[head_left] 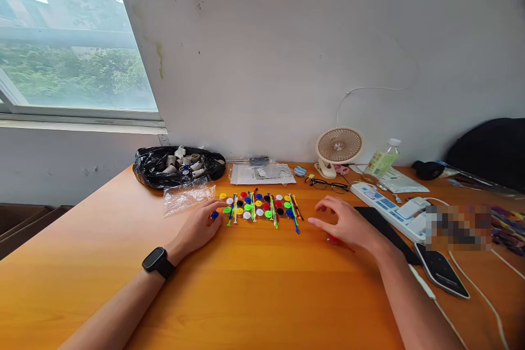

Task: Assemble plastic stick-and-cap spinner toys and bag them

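Note:
Rows of small round plastic discs in several colours, such as a yellow disc (222, 196), lie on the wooden table in front of me. Thin coloured plastic sticks, among them a blue stick (295, 219), lie between the disc columns. My left hand (200, 225) rests at the left end of the rows with its fingers stretched out, beside a blue disc (214, 215); whether it touches that disc I cannot tell. To the right of the rows, my right hand (343, 221) hovers open, thumb and fingers apart. A small red piece (333, 239) shows partly under it.
Behind the rows are a black plastic bag (151, 167) with cardboard tubes, a clear bag (184, 197) and papers (241, 174). Rightward stand a small fan (339, 145), glasses (328, 183), a bottle (381, 161), a power strip (379, 205) and a phone-like device (441, 270) with cables.

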Demonstrator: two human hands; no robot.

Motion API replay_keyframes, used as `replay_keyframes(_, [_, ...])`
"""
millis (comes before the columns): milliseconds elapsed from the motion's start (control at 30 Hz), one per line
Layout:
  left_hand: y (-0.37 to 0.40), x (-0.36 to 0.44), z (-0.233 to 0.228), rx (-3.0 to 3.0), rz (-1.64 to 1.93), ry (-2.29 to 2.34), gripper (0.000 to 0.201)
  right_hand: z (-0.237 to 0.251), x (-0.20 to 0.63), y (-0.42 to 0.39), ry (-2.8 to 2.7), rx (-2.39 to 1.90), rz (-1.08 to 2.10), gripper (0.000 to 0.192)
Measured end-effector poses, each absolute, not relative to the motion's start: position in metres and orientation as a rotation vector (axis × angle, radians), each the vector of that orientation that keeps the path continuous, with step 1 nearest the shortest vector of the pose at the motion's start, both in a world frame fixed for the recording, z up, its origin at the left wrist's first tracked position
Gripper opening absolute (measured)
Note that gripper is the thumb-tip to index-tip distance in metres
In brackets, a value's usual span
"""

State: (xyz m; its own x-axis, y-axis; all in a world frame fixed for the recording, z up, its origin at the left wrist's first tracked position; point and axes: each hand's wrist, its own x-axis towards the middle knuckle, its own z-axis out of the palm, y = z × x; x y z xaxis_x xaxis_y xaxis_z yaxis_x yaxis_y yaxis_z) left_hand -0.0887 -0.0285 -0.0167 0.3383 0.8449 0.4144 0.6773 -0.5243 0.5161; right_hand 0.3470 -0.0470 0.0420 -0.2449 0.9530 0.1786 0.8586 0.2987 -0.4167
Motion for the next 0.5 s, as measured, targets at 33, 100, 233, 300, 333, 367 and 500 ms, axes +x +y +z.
replay_keyframes(33, [-0.027,-0.089,-0.018,2.353,0.959,1.366,0.038,0.043,0.339,-0.047,-2.173,-1.582,0.287,0.036])
replay_keyframes(100, [-0.025,-0.09,-0.02,2.384,0.952,1.349,0.039,0.042,0.323,-0.047,-2.172,-1.503,0.232,0.034])
replay_keyframes(233, [-0.022,-0.091,-0.023,2.415,0.931,1.339,0.039,0.036,0.301,-0.047,-2.175,-1.403,0.225,0.031])
replay_keyframes(300, [-0.022,-0.092,-0.024,2.391,0.945,1.351,0.038,0.033,0.295,-0.048,-2.184,-1.383,0.227,0.03])
replay_keyframes(333, [-0.022,-0.092,-0.024,2.386,0.959,1.357,0.037,0.032,0.293,-0.048,-2.189,-1.377,0.223,0.029])
replay_keyframes(367, [-0.022,-0.092,-0.024,2.387,0.977,1.365,0.038,0.03,0.292,-0.049,-2.191,-1.373,0.218,0.028])
replay_keyframes(500, [-0.021,-0.095,-0.026,2.469,0.959,1.38,0.055,0.027,0.286,-0.051,-2.196,-1.373,0.19,0.027])
